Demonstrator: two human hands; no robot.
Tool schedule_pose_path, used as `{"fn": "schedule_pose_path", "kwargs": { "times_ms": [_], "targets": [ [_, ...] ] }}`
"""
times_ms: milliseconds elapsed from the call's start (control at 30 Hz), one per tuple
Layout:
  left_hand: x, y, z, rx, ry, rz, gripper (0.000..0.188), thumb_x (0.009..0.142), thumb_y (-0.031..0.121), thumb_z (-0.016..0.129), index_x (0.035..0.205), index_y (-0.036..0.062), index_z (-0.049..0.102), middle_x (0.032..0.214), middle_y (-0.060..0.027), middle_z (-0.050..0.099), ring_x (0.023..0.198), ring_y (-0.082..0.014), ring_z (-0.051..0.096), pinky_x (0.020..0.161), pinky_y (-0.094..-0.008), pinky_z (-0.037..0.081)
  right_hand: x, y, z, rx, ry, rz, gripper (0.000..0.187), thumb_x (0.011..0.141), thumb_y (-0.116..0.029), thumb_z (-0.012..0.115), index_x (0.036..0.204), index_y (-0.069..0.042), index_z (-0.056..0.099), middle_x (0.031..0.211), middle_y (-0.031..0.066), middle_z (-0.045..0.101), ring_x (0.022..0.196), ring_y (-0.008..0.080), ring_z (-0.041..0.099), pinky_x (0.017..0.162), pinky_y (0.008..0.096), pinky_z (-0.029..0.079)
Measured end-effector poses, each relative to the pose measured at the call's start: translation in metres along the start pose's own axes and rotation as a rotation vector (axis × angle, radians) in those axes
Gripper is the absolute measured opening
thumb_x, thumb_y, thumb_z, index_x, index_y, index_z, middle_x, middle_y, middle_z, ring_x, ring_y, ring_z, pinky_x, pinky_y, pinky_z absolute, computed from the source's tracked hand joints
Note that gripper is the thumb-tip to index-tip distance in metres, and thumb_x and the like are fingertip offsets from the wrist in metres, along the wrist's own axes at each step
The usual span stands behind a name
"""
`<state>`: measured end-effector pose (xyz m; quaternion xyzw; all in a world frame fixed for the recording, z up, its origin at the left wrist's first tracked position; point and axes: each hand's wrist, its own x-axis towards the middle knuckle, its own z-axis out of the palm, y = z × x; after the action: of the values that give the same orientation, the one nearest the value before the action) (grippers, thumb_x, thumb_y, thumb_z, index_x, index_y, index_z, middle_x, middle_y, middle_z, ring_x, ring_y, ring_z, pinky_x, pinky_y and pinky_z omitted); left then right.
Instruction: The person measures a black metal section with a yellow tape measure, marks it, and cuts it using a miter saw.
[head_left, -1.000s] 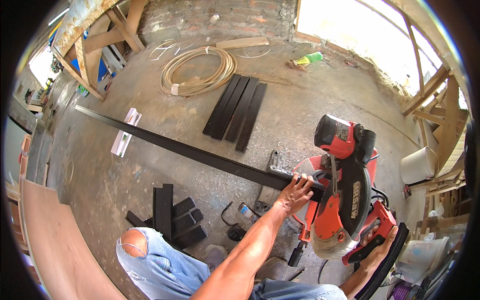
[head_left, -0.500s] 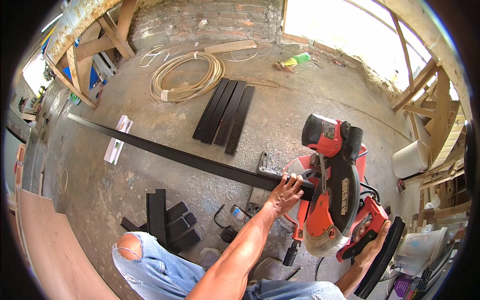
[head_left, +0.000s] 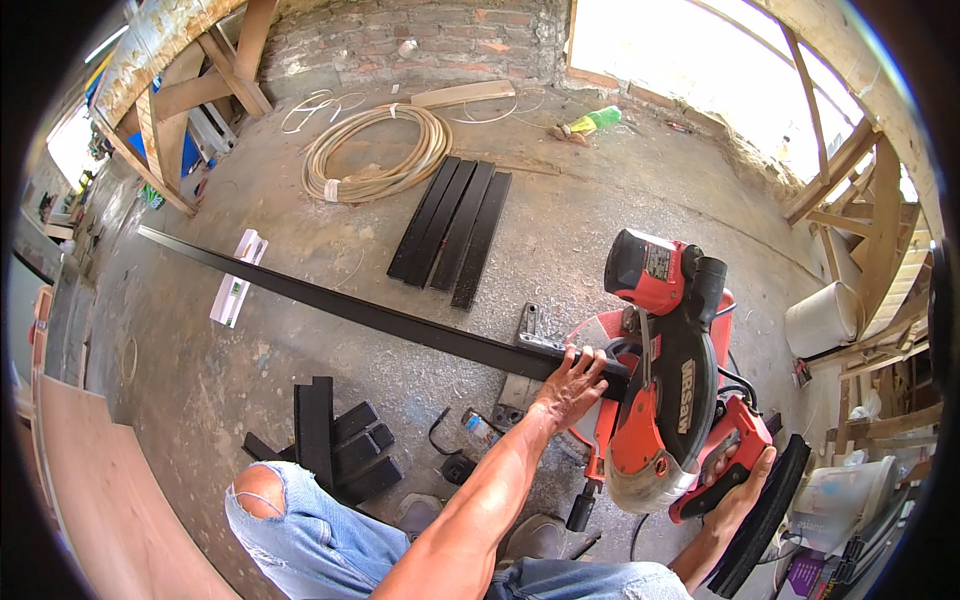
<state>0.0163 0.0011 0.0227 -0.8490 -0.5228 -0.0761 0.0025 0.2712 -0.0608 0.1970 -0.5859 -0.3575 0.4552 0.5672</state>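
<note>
A long black metal bar [head_left: 390, 322] runs from the far left across the floor to the red-and-black miter saw [head_left: 690, 380]. Close to the blade guard, my left hand [head_left: 572, 385] lies over the bar's right end with its fingers curled around it, pressing it at the saw's fence. My right hand [head_left: 735, 495] is wrapped round the saw's red-and-black handle [head_left: 745, 450]. The saw head covers the bar's very end and the blade. Under the bar's left part sits a white support piece [head_left: 238, 280].
Several cut black bars [head_left: 450, 235] lie beyond the long bar; shorter pieces [head_left: 335, 440] are piled by my left knee. A coiled pale hose [head_left: 375, 150] and a green bottle [head_left: 595, 121] lie farther back. White buckets [head_left: 822, 318] stand at right, plywood [head_left: 120, 500] at left.
The saw's handle and my right hand have shifted very slightly down and left. My left hand and the bar look unmoved.
</note>
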Motion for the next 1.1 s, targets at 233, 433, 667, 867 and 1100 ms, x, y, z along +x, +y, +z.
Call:
{"fn": "schedule_pose_path", "kwargs": {
  "times_ms": [233, 433, 667, 867, 1100],
  "targets": [
    [-0.002, -0.001, 0.002, -0.038, 0.017, -0.001, 0.02, 0.092, 0.021, 0.058, 0.107, 0.0139, 0.069, 0.138, -0.0163, 0.043, 0.136, -0.0333, 0.037, 0.116, -0.0567, 0.025, 0.004, 0.003, 0.001, 0.007, -0.019, -0.024, 0.066, 0.1, -0.069, 0.041, 0.089, -0.005, 0.056, 0.065, 0.0038, 0.052, 0.049, 0.0131, 0.049, 0.044, 0.0251, 0.037],
    [-0.001, -0.001, 0.0, -0.036, 0.018, -0.006, 0.019, 0.092, 0.022, 0.058, 0.106, 0.0136, 0.069, 0.136, -0.016, 0.043, 0.135, -0.0332, 0.037, 0.116, -0.0564, 0.024, 0.004, 0.003, 0.001, -0.005, -0.033, -0.042, 0.066, 0.101, -0.069, 0.04, 0.089, -0.005, 0.056, 0.066, 0.0035, 0.052, 0.05, 0.0129, 0.049, 0.045, 0.0253, 0.038],
    [0.0, 0.0, -0.001, -0.014, 0.022, -0.006, 0.019, 0.091, 0.022, 0.059, 0.105, 0.014, 0.069, 0.136, -0.016, 0.042, 0.134, -0.0335, 0.038, 0.115, -0.0564, 0.025, 0.002, 0.004, 0.001, 0.008, -0.053, -0.035, 0.066, 0.101, -0.069, 0.04, 0.09, -0.006, 0.056, 0.067, 0.0038, 0.052, 0.051, 0.013, 0.05, 0.045, 0.0256, 0.039],
    [-0.001, -0.001, 0.0, -0.028, 0.033, -0.01, 0.019, 0.091, 0.022, 0.059, 0.105, 0.0143, 0.069, 0.135, -0.0163, 0.042, 0.134, -0.0336, 0.038, 0.115, -0.056, 0.025, 0.001, 0.009, -0.004, 0.006, -0.054, -0.014, 0.067, 0.1, -0.07, 0.041, 0.091, -0.006, 0.056, 0.067, 0.0035, 0.052, 0.051, 0.013, 0.049, 0.045, 0.0254, 0.039],
    [0.003, 0.0, 0.0, -0.038, 0.025, -0.015, 0.018, 0.092, 0.024, 0.06, 0.105, 0.0154, 0.069, 0.138, -0.0158, 0.042, 0.135, -0.0336, 0.036, 0.116, -0.0559, 0.024, 0.0, 0.013, -0.002, 0.004, 0.034, -0.021, 0.067, 0.1, -0.07, 0.041, 0.093, -0.005, 0.056, 0.067, 0.0036, 0.052, 0.052, 0.0127, 0.05, 0.044, 0.0248, 0.039]
  ]
}}
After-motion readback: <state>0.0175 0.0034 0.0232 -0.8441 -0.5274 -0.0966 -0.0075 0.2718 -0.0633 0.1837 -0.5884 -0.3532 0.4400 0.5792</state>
